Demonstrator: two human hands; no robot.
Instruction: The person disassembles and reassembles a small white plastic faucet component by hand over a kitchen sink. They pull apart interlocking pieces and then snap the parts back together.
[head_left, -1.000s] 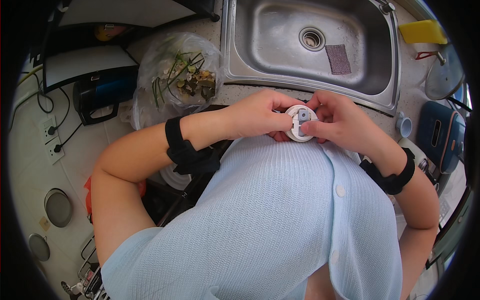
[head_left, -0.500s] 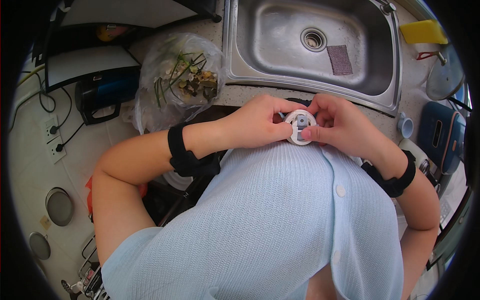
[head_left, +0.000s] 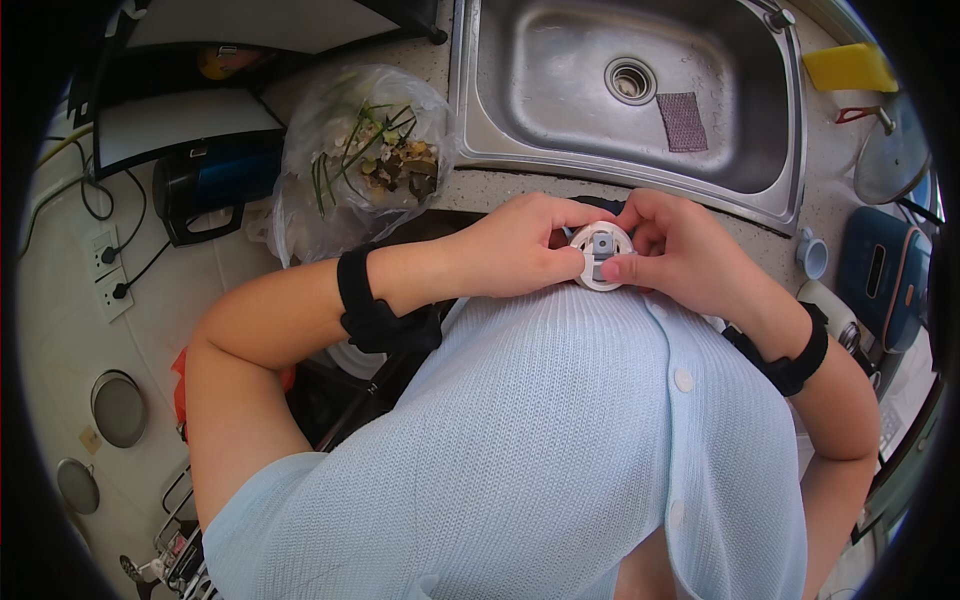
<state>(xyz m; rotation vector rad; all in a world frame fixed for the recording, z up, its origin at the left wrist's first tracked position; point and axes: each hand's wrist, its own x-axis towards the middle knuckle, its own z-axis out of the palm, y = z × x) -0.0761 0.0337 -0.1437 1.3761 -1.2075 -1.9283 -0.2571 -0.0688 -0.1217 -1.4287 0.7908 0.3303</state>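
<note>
Close to my body, just in front of the counter's edge, I hold a small round white plastic piece with a grey insert (head_left: 603, 244) in both hands. My left hand (head_left: 520, 245) is closed on its left rim, thumb and fingers pinching. From the other side my right hand (head_left: 685, 245) grips it, the thumb resting on the lower right of its face. The other right fingers are curled partly out of sight behind it. What exactly the piece is, I cannot tell.
Beyond my hands is a steel sink (head_left: 560, 150) with a brownish scouring pad (head_left: 682, 122) inside. A clear plastic bag (head_left: 310, 130) of vegetable scraps stands left of it. A yellow sponge (head_left: 850, 67), light-blue cup (head_left: 811, 254) and dark-blue box-shaped item (head_left: 875, 275) lie to the right.
Both hands keep the same grip on the round white piece. Only the whole view has shifted very slightly.
</note>
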